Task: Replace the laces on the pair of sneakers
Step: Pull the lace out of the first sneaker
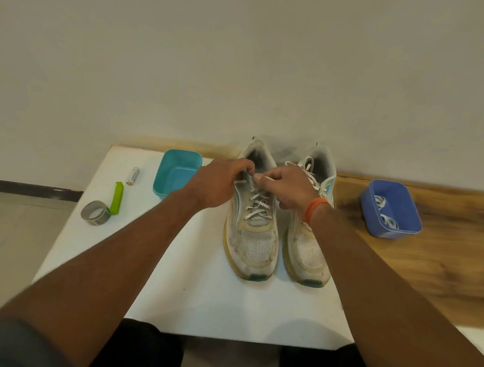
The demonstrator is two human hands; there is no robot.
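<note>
- Both hands, left (216,181) and right (285,186), are pinching the flat woven lace (258,203) atop the left mesh sneaker (252,236).
- Sneakers are sitting near the smooth white counter's (197,295) far edge.

— What stands behind it all?

— A plain off-white wall (245,53), bare and evenly lit (soft light, no hard shadows on it). A dark skirting strip (26,188) runs along its foot at the left.

— And the floor?

— Pale beige tiles (7,237), seen past the left edge of a white table top (197,295).

— Any other furniture?

— A wooden counter (445,271), warm brown with strong grain, lies against the wall along the white top's far and right edges.
</note>
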